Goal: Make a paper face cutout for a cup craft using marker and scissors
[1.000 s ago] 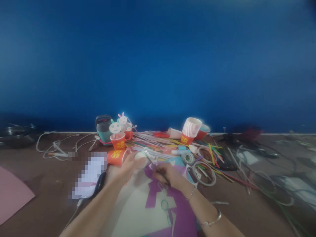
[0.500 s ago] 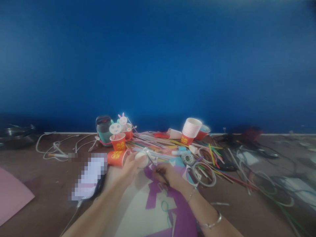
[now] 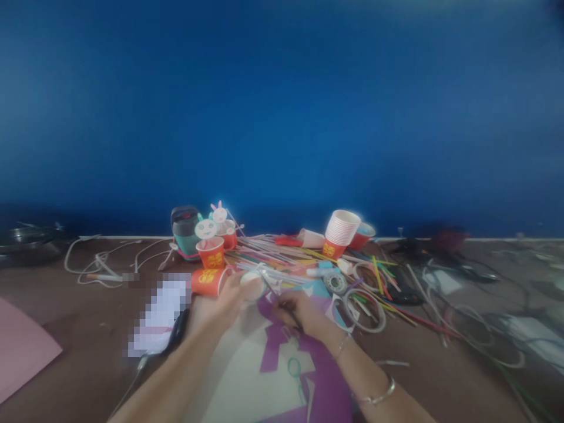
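Hardly anything has moved: left fingers [image 3: 247, 288] pinch a half-covered white disc [image 3: 252, 275]; right fingers [image 3: 296, 301] curl round blurred scissors [image 3: 272, 286].

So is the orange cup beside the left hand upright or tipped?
Tipped: the orange cup lies on its side, opening toward the left hand.

the white disc [image 3: 249, 277] looks matt paper, the bracelet [image 3: 389, 390] shiny metal.

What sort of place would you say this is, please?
It looks like a craft workspace, though I can't tell whether it's at home: the right hand holds what appear to be scissors, angular pieces of purple paper lie below, and rabbit-faced cutouts show above orange cups.
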`<state>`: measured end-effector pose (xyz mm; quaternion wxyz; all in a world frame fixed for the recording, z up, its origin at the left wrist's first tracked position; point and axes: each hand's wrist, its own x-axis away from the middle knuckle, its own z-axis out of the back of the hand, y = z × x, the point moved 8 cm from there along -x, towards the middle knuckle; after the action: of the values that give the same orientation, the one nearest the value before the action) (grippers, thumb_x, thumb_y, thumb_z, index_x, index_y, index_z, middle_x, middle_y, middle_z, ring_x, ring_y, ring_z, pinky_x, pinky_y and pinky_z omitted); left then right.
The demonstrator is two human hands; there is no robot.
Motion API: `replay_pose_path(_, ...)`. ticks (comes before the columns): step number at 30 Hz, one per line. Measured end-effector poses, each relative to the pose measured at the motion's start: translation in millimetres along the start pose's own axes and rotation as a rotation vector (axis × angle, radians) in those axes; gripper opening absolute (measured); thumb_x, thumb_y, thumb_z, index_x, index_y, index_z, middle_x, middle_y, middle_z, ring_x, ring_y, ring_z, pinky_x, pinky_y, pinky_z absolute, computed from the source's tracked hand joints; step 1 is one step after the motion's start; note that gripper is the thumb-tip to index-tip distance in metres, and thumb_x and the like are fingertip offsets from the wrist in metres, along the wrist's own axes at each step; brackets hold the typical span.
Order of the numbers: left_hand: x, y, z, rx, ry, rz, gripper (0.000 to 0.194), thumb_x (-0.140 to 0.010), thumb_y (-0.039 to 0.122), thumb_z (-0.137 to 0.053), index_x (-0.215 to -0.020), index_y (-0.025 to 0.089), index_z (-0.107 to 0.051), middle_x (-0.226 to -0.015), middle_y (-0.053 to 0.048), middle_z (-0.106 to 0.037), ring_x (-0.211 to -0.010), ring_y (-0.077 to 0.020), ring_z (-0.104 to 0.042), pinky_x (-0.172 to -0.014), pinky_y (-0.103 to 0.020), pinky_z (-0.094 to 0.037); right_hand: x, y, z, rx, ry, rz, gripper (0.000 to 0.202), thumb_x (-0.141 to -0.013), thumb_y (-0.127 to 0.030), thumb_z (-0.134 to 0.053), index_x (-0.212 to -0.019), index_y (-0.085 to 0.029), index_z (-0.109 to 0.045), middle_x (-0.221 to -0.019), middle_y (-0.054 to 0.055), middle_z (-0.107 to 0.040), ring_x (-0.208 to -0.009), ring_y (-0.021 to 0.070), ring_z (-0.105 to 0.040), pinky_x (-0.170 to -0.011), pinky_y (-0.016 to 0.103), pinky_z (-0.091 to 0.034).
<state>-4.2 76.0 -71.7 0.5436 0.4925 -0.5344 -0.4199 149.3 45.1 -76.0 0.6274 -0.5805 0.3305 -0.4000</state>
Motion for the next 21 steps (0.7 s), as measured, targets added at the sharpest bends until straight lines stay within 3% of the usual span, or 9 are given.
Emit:
replay_pose_path(9,-2.0,-0.4,2.5,-0.029,-0.032,-0.025,0.027,-0.053,0.034,-0.075,-0.072,0.017,-0.07,-0.073,-0.004,-0.061,-0.074,-0.0211,-0.057,-0.058,-0.026,-0.044,-1.1,7.7,1.5,0.039,-0.001,-0.025,0.014,-0.069,-0.026,-0.061,-0.061,-0.016,-0.057,-0.041,-0.008,-0.041,-0.034,0.0049,-0.032,-0.036,0.019,-0.027)
replay_pose_path(21,-3.7,-1.0,-0.1,-0.01,-0.034,-0.043,0.03,-0.056,0.04,-0.073,-0.075,0.017,-0.071,-0.07,-0.004,-0.06,-0.069,-0.0195,-0.057,-0.058,-0.026,-0.044,0.2,2.6,1.3,0.02,0.003,-0.037,0.016,-0.069,-0.03,-0.061,-0.061,-0.017,-0.056,-0.04,-0.008,-0.041,-0.032,0.005,-0.033,-0.033,0.018,-0.027)
